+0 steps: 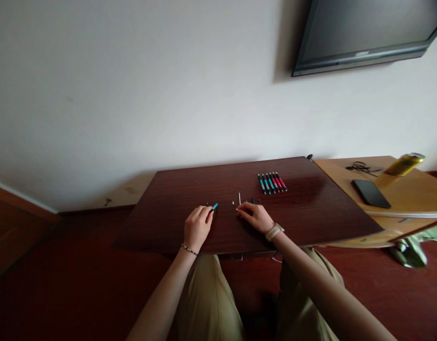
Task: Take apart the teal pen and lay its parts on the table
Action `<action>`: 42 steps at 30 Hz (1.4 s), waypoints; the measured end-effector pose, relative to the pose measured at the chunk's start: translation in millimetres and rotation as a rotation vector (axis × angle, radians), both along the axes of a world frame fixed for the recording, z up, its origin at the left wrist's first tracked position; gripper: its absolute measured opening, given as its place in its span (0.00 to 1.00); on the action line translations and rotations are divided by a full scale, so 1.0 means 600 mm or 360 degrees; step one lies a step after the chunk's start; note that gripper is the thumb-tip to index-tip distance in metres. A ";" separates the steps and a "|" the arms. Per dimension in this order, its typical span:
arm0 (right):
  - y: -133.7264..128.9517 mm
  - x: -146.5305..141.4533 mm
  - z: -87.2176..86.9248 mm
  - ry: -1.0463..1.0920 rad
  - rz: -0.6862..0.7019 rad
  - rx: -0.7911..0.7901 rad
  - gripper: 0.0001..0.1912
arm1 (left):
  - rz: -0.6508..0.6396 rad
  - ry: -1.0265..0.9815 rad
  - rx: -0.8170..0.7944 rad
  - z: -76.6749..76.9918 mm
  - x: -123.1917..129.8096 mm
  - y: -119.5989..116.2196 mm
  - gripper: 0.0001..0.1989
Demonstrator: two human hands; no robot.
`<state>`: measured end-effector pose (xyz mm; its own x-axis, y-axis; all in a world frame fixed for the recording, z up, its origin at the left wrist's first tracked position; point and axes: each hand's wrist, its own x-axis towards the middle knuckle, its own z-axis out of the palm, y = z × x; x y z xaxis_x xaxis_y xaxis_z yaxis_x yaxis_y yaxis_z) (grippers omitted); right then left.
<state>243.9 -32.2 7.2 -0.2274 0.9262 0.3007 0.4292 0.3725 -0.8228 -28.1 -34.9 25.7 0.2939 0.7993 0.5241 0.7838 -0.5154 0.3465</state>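
My left hand [198, 226] is closed on a blue pen barrel [214, 207], whose end sticks out past the fingertips. A tiny blue piece [207, 204] lies on the table just beyond that hand. Over to the right, my right hand [255, 217] is closed in a pinch at the tabletop, with a small pale bit at its fingertips that is too small to name. Beyond those fingers lie a thin white pen refill [239, 198] and a small white piece [233, 202]. A dark pen part [253, 201] is partly hidden behind the right hand.
Several blue and pink pens [272, 183] lie in a row towards the back of the dark wooden table [182, 187]. On the lighter desk to the right are a black phone [371, 193], a cable [362, 167] and a yellow can [405, 164]. A television [367, 33] hangs on the wall.
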 end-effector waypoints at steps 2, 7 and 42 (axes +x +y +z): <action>0.001 0.001 0.000 -0.0004 -0.0011 0.0012 0.10 | 0.0040 0.0153 0.0014 -0.007 0.005 0.003 0.09; 0.004 0.002 -0.009 -0.0037 -0.0084 0.0034 0.10 | 0.0089 0.0278 0.0012 -0.015 0.019 0.015 0.06; 0.001 -0.001 -0.005 0.0073 -0.0079 0.0044 0.15 | -0.0188 -0.0065 -0.0109 0.013 0.096 0.031 0.06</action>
<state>243.2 -31.6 3.9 -0.1667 0.9272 0.3354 0.4097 0.3745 -0.8318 29.2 -16.1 33.4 0.3673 0.7947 0.4832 0.7036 -0.5772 0.4145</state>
